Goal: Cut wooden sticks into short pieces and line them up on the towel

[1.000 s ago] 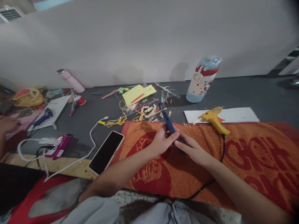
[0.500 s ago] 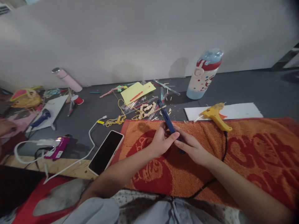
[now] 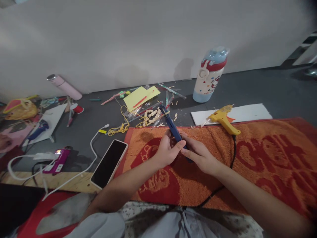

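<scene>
Both of my hands are wrapped around a long, narrow dark blue hand tool (image 3: pixel 171 125), whose exact kind I cannot make out. It tilts away from me over the orange towel (image 3: pixel 153 132). My left hand (image 3: pixel 169 148) grips its near part from the left, thumb along the top. My right hand (image 3: pixel 199 153) closes on it from the right, with the two thumbs almost touching. A thin wooden stick (image 3: pixel 166 113) shows at the tool's far end; whether it is clamped there I cannot tell. Behind that lie short cut stick pieces (image 3: pixel 175 116) and a ring of pale pieces (image 3: pixel 151 116).
A yellow glue gun (image 3: pixel 223 118) lies on a white board (image 3: pixel 252 112) at the right, its cord crossing the towel. A patterned bottle (image 3: pixel 209 77) stands behind. A phone (image 3: pixel 109 163), white cable (image 3: pixel 95 152) and purple power strip (image 3: pixel 57 161) are left. A co-worker's hand (image 3: pixel 4 141) shows far left.
The view has turned slightly, so everything sits a little further left. Both hands keep the same hold on the blue tool, with no clear movement of their own.
</scene>
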The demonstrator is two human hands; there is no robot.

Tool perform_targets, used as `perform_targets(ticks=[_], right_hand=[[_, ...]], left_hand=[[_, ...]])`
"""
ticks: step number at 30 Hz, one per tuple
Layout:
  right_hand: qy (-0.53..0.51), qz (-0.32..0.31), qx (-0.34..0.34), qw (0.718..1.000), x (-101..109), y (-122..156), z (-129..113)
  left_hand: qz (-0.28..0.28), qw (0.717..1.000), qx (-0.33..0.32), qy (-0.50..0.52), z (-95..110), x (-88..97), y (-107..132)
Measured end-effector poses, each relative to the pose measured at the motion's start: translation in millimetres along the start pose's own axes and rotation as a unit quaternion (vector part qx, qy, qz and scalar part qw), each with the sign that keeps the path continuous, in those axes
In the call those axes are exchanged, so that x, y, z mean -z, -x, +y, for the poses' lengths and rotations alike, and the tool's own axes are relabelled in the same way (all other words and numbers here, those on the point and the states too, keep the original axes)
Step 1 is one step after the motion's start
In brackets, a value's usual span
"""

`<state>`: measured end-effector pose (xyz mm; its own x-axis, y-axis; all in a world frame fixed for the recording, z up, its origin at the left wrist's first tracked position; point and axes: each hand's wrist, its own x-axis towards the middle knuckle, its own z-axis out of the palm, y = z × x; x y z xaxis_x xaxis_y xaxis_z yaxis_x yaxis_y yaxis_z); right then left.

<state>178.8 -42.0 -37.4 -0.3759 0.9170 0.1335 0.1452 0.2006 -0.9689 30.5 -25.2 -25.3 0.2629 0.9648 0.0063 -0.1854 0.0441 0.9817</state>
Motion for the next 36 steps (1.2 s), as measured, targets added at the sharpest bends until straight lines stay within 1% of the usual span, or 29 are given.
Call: perform_targets(ticks=[4, 7, 11, 13, 15, 16, 17, 18, 20, 21, 22, 23, 24, 25, 27, 29, 31, 33, 36], right_hand=[[-0.003, -0.001, 0.0, 1.0, 1, -1, -4], [-0.021, -0.002, -0.014, 1.0, 1, -3, -5], [-0.068, -0.001, -0.05, 0.996, 3, -6, -5], [-0.085, 0.006, -0.063, 0.994, 7, -7, -5], [-0.09, 0.027, -0.072, 0.993, 12, -8, -4], [-0.087, 0.041, -0.077, 0.992, 15, -8, -3], [-0.08, 0.054, -0.083, 0.992, 19, -8, -2], [-0.068, 0.066, -0.09, 0.991, 22, -8, 0], [-0.034, 0.089, -0.11, 0.989, 28, -7, 4], [-0.016, 0.092, -0.116, 0.989, 31, -6, 6], [0.0, 0.092, -0.118, 0.989, 32, -6, 8], [0.012, 0.089, -0.118, 0.989, 34, -5, 9], [0.021, 0.083, -0.115, 0.99, 34, -5, 10], [0.027, 0.076, -0.11, 0.991, 34, -5, 10], [0.037, 0.052, -0.099, 0.993, 34, -4, 8], [0.047, 0.025, -0.086, 0.995, 33, -4, 4], [0.059, 0.007, -0.082, 0.995, 32, -4, 1], [0.071, -0.007, -0.088, 0.994, 31, -3, -1], [0.085, -0.021, -0.082, 0.993, 31, -3, -2]], left_hand=[[0.004, 1.0, 0.003, -0.002, 1, -1.5, 2], [0.011, 1.0, 0.011, -0.013, 2, -0.6, -1], [-0.021, 0.997, 0.047, -0.052, 2, 4.0, -10], [-0.025, 0.997, 0.028, -0.074, 2, 7.8, -13], [-0.013, 0.991, -0.015, -0.131, 4, 13.1, -15], [-0.003, 0.983, -0.043, -0.179, 6, 16.2, -15], [0.007, 0.968, -0.074, -0.239, 8, 19.7, -15], [0.022, 0.945, -0.114, -0.305, 11, 23.5, -15], [0.052, 0.885, -0.197, -0.418, 17, 31.5, -17], [0.073, 0.857, -0.24, -0.45, 20, 35.7, -19], [0.099, 0.833, -0.268, -0.474, 23, 39.9, -22], [0.125, 0.813, -0.285, -0.492, 25, 44.2, -25], [0.138, 0.8, -0.288, -0.508, 25, 48.4, -28], [0.135, 0.794, -0.28, -0.523, 25, 52.5, -32], [0.094, 0.797, -0.238, -0.547, 23, 60.1, -39], [0.053, 0.812, -0.198, -0.546, 21, 66.2, -46], [0.019, 0.831, -0.173, -0.529, 21, 70.7, -50], [-0.004, 0.857, -0.144, -0.495, 24, 73.9, -53], [-0.015, 0.914, -0.083, -0.397, 31, 77.6, -55]])
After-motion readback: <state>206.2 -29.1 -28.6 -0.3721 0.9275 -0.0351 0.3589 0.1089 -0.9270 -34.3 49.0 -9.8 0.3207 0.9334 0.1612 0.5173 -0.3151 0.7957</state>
